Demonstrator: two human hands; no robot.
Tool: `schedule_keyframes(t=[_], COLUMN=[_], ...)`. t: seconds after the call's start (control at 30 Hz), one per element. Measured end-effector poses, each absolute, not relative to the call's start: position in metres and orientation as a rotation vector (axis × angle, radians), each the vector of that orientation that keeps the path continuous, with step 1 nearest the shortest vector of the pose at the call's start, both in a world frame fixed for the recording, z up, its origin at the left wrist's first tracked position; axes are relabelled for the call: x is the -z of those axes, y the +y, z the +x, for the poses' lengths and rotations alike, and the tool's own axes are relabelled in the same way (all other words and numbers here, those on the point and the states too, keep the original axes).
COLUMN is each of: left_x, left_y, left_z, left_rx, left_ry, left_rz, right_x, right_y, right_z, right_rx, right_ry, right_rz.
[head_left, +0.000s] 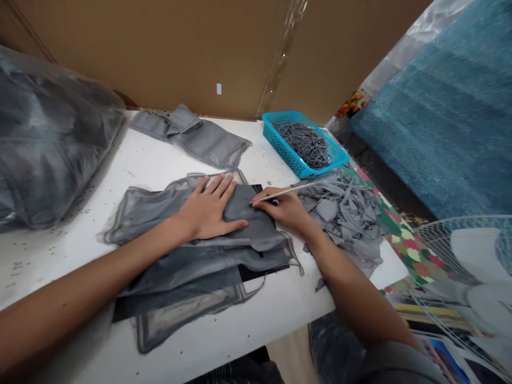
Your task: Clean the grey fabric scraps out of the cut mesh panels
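A stack of sheer grey fabric pieces (152,213) with darker hemmed edges lies on the white table, spread over a black sheet (256,273). My left hand (210,210) presses flat on the fabric, fingers spread and thumb pointing right. Just to its right, my right hand (285,207) grips a thin whitish stick (296,189) like a pen. The stick slants up to the right, and its lower end is at the fabric near my fingertips. What kind of tool it is, I cannot make out.
Behind the stack lie folded grey fabric pieces (212,140). A blue basket (280,146) holds thin grey strips, with a heap of grey scraps (348,213) beside it. A plastic bag (52,144) of grey material stands left. Cardboard (168,53) backs the white table (288,306). Dark specks dot it.
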State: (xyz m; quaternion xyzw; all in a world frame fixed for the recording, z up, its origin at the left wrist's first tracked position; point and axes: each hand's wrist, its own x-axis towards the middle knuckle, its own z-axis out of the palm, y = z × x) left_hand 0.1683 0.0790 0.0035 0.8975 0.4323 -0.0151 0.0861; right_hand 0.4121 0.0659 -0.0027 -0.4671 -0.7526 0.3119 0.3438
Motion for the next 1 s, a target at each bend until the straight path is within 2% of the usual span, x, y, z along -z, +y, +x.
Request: schedule_keyframes(t=[0.3, 0.5, 0.6, 0.67, 0.87, 1.0], left_x=[0.001, 0.001, 0.0, -0.001, 0.001, 0.001], left_y=[0.079, 0.08, 0.079, 0.079, 0.088, 0.09], left_z=[0.167, 0.167, 0.168, 0.168, 0.164, 0.162], left_rx=[0.019, 0.038, 0.042, 0.04, -0.003, -0.005], left_ry=[1.268, 1.256, 1.258, 1.262, 1.24, 1.26], left_rz=[2.688, 2.7, 2.693, 2.687, 2.677, 2.671], right_x=[0.005, 0.014, 0.02, 0.019, 0.002, -0.001], right_y=[0.069, 0.073, 0.077, 0.077, 0.068, 0.066], right_z=[0.414, 0.415, 0.411, 0.407, 0.411, 0.415], right_rx=[-0.76, -0.333, -0.212, -0.282, -0.793, -0.853], right_ry=[-2.068, -2.373, -2.354, -2.255, -1.985, -2.012], right_rz=[-1.037, -1.037, -1.11, -1.173, -1.15, -1.129])
